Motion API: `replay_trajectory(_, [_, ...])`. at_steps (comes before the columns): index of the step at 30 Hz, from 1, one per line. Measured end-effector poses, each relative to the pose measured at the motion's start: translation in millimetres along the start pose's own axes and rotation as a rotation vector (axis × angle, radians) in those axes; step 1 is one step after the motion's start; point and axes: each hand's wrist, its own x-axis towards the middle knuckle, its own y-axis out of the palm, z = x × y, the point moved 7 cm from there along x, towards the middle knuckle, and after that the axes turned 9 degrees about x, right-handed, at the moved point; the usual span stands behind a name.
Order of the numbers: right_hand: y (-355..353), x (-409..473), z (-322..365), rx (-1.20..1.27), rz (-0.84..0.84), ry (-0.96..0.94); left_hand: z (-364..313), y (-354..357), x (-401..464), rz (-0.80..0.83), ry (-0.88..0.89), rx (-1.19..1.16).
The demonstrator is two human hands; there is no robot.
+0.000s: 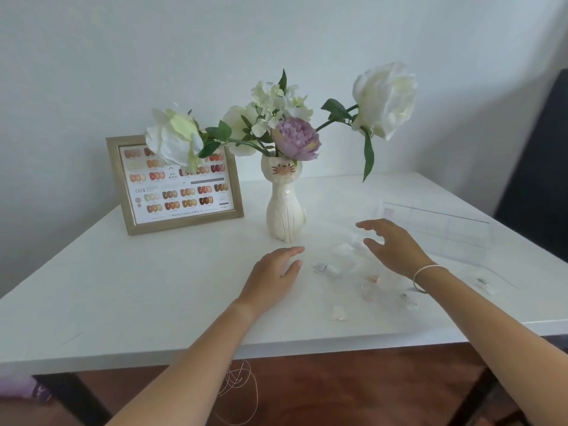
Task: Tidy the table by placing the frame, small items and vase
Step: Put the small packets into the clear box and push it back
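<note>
A white cat-shaped vase [284, 210] with white and purple flowers stands upright mid-table. Left of it a gold picture frame [176, 224] with a nail-colour chart leans upright near the wall. Several small clear packets [330, 269] lie scattered on the white table [138, 287] in front of the vase. My left hand [272, 279] hovers open just below the vase's base, holding nothing. My right hand [392, 244] is open to the right of the vase, fingers spread above the packets, a thin bracelet on its wrist.
A clear plastic box [436, 232] sits at the right of the table. A small labelled packet [482, 282] lies near the right edge. A dark chair [541, 186] stands beyond the right side. Thin string [246, 385] hangs below the table's front edge.
</note>
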Motion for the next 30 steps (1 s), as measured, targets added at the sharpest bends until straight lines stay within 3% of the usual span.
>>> replay_trajectory(7, [16,10,-1,-0.206,0.166,-0.085,-22,24,15,0.051,0.115,0.34])
replay_trajectory(17, [57,30,-5,-0.437,0.448,-0.074,-15,20,14,0.023,0.053,0.231])
replay_trajectory(25, [53,31,1,-0.288,0.328,-0.142,-8,17,15,0.024,-0.015,0.124])
replay_trajectory(30, [49,25,7,-0.374,0.221,-0.243,-7,10,12,-0.044,-0.064,0.014])
